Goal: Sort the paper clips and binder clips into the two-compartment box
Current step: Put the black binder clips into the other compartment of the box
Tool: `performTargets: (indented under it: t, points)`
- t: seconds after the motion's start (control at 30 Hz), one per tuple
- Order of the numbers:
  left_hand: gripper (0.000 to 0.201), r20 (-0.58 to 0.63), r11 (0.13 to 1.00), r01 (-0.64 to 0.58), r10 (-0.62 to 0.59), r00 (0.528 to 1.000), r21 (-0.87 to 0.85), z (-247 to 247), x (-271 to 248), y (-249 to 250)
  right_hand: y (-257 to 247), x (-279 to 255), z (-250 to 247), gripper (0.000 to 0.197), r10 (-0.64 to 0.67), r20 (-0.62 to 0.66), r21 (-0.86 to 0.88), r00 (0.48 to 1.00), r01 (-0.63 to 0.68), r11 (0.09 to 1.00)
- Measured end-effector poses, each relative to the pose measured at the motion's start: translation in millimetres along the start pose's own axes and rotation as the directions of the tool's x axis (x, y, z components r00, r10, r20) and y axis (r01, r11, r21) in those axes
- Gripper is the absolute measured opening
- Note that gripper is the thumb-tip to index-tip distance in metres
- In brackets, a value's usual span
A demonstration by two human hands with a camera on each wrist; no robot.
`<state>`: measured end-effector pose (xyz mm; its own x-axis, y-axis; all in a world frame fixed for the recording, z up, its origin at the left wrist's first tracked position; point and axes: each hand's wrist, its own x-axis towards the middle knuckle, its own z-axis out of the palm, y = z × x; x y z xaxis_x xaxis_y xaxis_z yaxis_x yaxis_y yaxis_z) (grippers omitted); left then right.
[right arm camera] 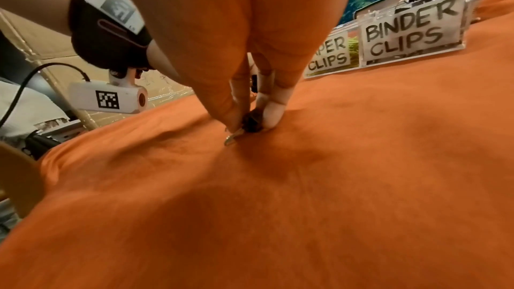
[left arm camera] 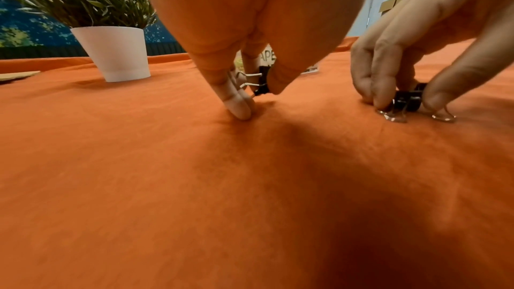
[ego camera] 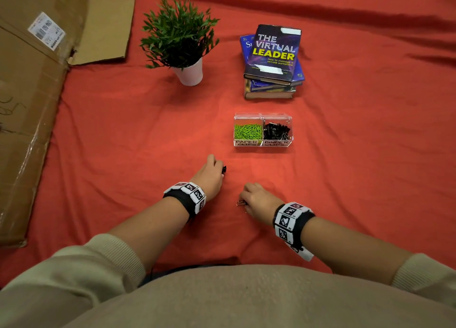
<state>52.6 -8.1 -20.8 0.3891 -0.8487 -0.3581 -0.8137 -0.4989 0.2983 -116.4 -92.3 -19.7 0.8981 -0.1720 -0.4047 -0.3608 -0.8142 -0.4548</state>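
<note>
Each hand, left hand [ego camera: 209, 173] and right hand [ego camera: 257, 199], pinches a binder clip [left arm camera: 261, 82] off the cloth; next, probably the box [ego camera: 263, 144]'s binder-clip side.

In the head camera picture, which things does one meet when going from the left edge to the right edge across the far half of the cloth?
Cardboard box → potted plant → stack of books.
</note>
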Motion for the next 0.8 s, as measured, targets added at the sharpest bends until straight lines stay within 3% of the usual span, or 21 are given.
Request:
performTargets:
  t: [0.13,0.3,0.6,0.67,0.73,0.8]
  points:
    - [0.021,-0.003,0.998,0.004,-0.004,1.000,-0.062,-0.6,-0.1,0.5,0.2,-3.8,2.1,0.026,0.019,0.027,-0.002,0.999,-0.019,1.000]
    - [0.019,-0.026,0.998,-0.016,0.014,1.000,-0.054,-2.1,5.2,3.5,4.5,-8.7,3.8,0.025,0.136,0.040,0.178,0.990,-0.141,0.974]
    - [0.019,-0.069,0.991,-0.032,0.023,0.997,-0.133,-10.8,20.8,12.9,21.2,-12.0,-3.5,0.021,0.216,-0.028,0.398,0.976,-0.187,0.898]
    - [0.023,-0.124,0.981,-0.060,0.038,0.992,-0.184,-19.1,26.3,24.3,35.0,-9.8,-15.9,0.017,0.274,-0.048,0.497,0.960,-0.216,0.841]
    - [0.026,-0.176,0.971,-0.092,0.053,0.983,-0.221,-31.0,35.4,40.4,53.5,-7.6,-35.3,0.018,0.356,-0.073,0.649,0.932,-0.227,0.726]
    - [0.027,-0.214,0.958,-0.126,0.070,0.974,-0.260,-42.5,48.9,59.0,74.9,-5.9,-59.4,0.028,0.477,-0.140,0.740,0.867,-0.229,0.633]
